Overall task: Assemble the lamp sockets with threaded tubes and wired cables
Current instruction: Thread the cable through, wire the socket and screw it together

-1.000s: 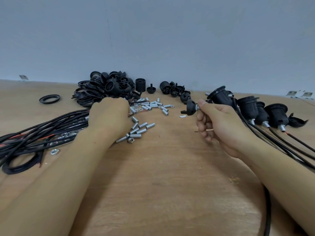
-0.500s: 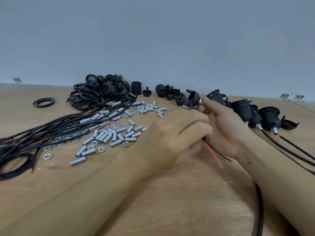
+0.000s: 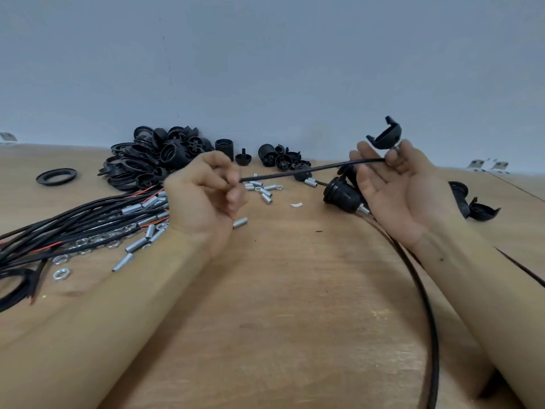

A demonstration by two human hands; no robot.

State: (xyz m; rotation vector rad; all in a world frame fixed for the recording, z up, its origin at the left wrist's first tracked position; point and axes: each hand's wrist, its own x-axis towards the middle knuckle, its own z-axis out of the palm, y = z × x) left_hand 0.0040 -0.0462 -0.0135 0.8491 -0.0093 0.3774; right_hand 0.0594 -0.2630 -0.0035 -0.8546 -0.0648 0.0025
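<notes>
Black dome-shaped socket cap (image 3: 385,136), glossy plastic, raised above bench (image 3: 295,290), pinched at right hand (image 3: 404,184) fingertips, palm up. Black round cable (image 3: 312,170) runs taut from cap to left hand (image 3: 206,191), pinched there. Ribbed assembled socket (image 3: 342,193) just beside right palm. Silver threaded tubes (image 3: 259,188) scattered between hands. No legible writing.

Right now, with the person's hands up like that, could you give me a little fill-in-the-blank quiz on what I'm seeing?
1. The left hand pinches the end of a black ____.
2. The right hand holds a black socket cap by its fingertips, raised above the wooden ____.
3. The loose ring at far left is coloured ____.
4. The pile of socket parts lies against the ____.

Missing words: cable; table; black; wall
</notes>
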